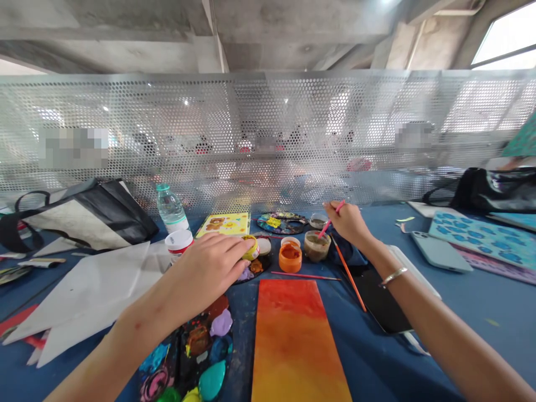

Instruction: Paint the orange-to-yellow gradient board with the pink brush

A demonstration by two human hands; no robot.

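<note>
My right hand (348,224) pinches a pink paintbrush (329,224), its lower end inside a cup of murky water (317,249). With its fingers curled round it, my left hand (218,258) holds a small yellow paint jar (252,249), partly hidden by the fingers. Just right of that jar stands an open orange paint jar (290,258). In front of me lies a painted panel (297,340), shading from red at the top through orange to yellow. Beneath my left forearm, a dark palette (201,357) carries several blobs of colour.
A pink brush (305,276) and an orange brush (349,273) lie beside a dark tablet (379,298). White sheets (96,290) and a water bottle (171,209) are left; a phone (441,251) is right. A perforated metal screen (268,128) closes the far side.
</note>
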